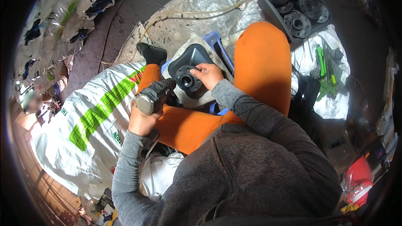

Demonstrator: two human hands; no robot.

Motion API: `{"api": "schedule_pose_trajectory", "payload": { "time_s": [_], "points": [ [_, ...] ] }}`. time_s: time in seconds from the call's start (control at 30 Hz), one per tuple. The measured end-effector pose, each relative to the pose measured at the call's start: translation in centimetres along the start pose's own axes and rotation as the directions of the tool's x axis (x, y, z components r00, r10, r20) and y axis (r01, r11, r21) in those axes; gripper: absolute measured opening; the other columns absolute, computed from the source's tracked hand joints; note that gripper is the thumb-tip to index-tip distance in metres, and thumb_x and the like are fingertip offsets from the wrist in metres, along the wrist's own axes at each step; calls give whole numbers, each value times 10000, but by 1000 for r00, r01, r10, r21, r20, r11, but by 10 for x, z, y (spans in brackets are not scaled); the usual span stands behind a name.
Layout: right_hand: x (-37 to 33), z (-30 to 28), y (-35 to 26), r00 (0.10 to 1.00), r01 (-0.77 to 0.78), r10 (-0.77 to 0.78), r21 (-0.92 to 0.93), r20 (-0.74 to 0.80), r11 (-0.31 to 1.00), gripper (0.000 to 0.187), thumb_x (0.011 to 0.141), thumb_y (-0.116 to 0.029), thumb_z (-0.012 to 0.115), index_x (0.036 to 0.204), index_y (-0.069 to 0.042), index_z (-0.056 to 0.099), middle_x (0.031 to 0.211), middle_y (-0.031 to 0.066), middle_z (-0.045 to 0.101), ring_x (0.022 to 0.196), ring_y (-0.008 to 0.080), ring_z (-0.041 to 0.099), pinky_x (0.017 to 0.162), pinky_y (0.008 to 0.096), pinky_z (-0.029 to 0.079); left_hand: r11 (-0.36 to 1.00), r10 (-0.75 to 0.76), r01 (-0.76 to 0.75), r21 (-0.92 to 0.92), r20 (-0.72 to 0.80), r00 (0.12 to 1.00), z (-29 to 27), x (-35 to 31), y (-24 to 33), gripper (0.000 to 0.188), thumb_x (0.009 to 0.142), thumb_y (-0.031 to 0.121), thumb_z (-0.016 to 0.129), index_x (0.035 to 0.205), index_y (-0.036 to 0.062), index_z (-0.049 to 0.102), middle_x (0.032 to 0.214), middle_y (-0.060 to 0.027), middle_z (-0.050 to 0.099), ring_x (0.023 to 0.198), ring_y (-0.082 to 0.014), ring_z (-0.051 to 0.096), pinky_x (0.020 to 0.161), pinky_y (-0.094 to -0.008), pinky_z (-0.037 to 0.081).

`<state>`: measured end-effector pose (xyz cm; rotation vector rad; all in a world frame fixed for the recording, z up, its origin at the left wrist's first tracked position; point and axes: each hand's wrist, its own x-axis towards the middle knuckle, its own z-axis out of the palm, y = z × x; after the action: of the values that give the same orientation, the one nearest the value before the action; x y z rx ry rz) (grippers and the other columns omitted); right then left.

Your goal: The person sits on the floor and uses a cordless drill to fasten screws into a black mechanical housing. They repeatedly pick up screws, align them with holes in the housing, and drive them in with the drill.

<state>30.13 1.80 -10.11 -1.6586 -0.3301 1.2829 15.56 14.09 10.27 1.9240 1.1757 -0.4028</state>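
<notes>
Left grip (144, 119) held a drill (155, 95) at nine o'clock of the flange (182, 85) the right grip (209, 76) pinched; the seeming drilling step next needed alignment.

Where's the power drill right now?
In the head view, left of centre: the power drill is in the left hand, beside the black flanged disc the right hand holds.

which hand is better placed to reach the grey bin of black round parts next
Probably the right hand, which is nearer the grey bin. It would likely first need to let go of the black flanged disc; the left hand is farther off and grips a power tool.
</notes>
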Motion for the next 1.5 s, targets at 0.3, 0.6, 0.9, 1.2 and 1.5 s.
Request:
{"api": "schedule_pose_trajectory", "payload": {
  "time_s": [0.3,0.6,0.9,1.2,1.5],
  "points": [
    [5,1,11,998,60,-60,-46,18,997,448,788,-339,747,1015,41,675,816,137,690,729,170,632,690,296,499,954,288,-274,122,-121,950,13,-1,-18,324,752,71,690,1071,44,636,916,-97,671,785,-216,652,702,-335,517],
    [-1,-7,4,986,165,-167,-139,3,976,464,850,-404,651,1061,7,670,871,132,695,777,232,663,695,313,492,945,-96,10,-328,-248,964,30,-63,-9,266,797,61,695,1047,7,619,661,-8,589,461,-82,508,409,-255,394],
    [-43,-43,-25,671,-576,-47,560,740,595,597,1003,-442,312,1305,50,465,1154,142,620,928,220,657,751,350,584,924,157,-224,-309,-227,961,66,-117,-9,266,777,77,715,1025,18,641,914,-53,672,804,-155,636,716,-304,512],
    [-53,-43,-33,632,-541,-48,485,773,688,614,1000,-474,305,1294,30,496,1122,129,634,932,204,641,854,400,541,927,160,-223,-302,-220,962,70,-104,-7,283,773,98,719,1037,25,646,962,-71,669,873,-185,638,786,-327,503],
    [-51,-41,-28,659,-564,-83,564,748,604,430,961,-341,521,1203,12,556,1085,133,636,978,196,656,763,322,596,882,23,-130,-453,-234,972,59,-124,-6,193,798,52,703,978,16,643,728,-11,623,513,-76,528,467,-245,412]
  ]
}}
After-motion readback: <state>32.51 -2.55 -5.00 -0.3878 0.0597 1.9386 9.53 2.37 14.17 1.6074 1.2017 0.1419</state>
